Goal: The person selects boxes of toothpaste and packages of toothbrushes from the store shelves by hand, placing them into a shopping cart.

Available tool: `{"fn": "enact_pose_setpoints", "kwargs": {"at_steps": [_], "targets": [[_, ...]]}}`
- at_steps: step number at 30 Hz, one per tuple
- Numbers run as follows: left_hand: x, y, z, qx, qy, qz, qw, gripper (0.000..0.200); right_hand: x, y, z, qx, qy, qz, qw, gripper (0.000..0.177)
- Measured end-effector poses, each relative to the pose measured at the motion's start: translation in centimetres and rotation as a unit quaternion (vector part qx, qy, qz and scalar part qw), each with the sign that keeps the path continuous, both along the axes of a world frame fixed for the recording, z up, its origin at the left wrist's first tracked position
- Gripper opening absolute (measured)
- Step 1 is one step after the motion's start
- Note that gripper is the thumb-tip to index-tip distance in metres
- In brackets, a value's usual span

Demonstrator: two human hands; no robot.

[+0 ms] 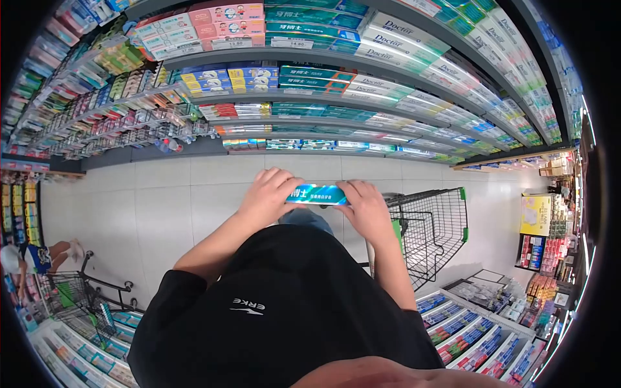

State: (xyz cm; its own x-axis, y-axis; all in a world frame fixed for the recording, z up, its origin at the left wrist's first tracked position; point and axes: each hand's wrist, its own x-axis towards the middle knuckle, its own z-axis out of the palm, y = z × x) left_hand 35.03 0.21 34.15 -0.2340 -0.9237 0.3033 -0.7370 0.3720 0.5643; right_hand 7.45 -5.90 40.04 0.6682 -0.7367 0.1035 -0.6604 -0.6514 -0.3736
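A teal and blue toothpaste box (318, 194) with white lettering is held level in front of my body, above the floor. My left hand (272, 194) grips its left end, fingers wrapped over the top edge. On the other end, my right hand (363, 199) is closed around the box, with the thumb low on its front. Both ends of the box are partly covered by my fingers. Beside my right forearm stands a black wire shopping cart (430, 229) with green corners.
Shelves of toothpaste boxes (317, 32) run along the far side of the aisle. Hanging goods (123, 110) fill racks at the left. Another person (39, 258) bends near a second cart (71, 297) at the left. Low displays (479, 336) stand behind me at the right.
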Motion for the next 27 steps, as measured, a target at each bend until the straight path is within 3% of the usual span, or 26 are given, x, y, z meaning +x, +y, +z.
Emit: {"fn": "enact_pose_setpoints", "kwargs": {"at_steps": [2, 4, 5, 7, 8, 11, 13, 14, 17, 24, 26, 27], "targets": [[0.5, -1.3, 0.4, -0.015, 0.004, 0.028, 0.999, 0.061, 0.8, -2.8, 0.1, -0.016, -0.015, 0.019, 1.000, 0.049], [1.3, -2.9, 2.2, -0.142, 0.049, 0.167, 0.974, 0.073, 1.3, -6.1, 1.3, -0.078, 0.012, 0.028, 0.997, 0.051], [1.9, -3.8, 2.5, -0.142, 0.047, 0.172, 0.974, 0.073, 1.6, -8.4, 1.6, -0.122, -0.020, 0.030, 0.992, 0.054], [3.7, -5.0, 2.9, -0.200, 0.024, 0.306, 0.931, 0.076, 3.1, -12.8, 2.9, -0.196, -0.065, 0.014, 0.978, 0.057], [4.4, -5.1, 2.3, -0.200, 0.022, 0.311, 0.929, 0.076, 3.9, -14.6, 3.8, -0.225, -0.078, -0.001, 0.971, 0.058], [6.2, -5.5, -2.7, -0.114, 0.060, 0.341, 0.931, 0.075, 6.4, -20.8, 5.2, -0.295, -0.117, -0.002, 0.948, 0.057], [6.5, -5.0, -7.0, 0.011, 0.079, 0.345, 0.935, 0.070, 8.2, -23.7, 5.9, -0.322, -0.120, -0.006, 0.939, 0.055], [6.8, -4.4, -9.4, 0.011, 0.078, 0.350, 0.933, 0.070, 8.9, -24.8, 6.3, -0.351, -0.119, -0.013, 0.929, 0.054], [7.5, -1.2, -17.7, 0.169, 0.001, 0.388, 0.906, 0.069, 10.1, -27.3, 6.9, -0.380, -0.090, -0.012, 0.921, 0.052], [8.6, 10.4, -32.4, 0.484, 0.011, 0.484, 0.729, 0.074, 12.3, -30.6, 6.8, -0.405, -0.078, 0.012, 0.911, 0.053], [8.5, 13.9, -34.7, 0.574, 0.005, 0.506, 0.644, 0.077, 12.5, -30.9, 6.5, -0.413, -0.083, 0.016, 0.907, 0.054], [8.7, 15.7, -35.4, 0.576, 0.005, 0.509, 0.640, 0.077, 12.5, -31.1, 6.5, -0.406, -0.076, 0.017, 0.910, 0.053]]}}
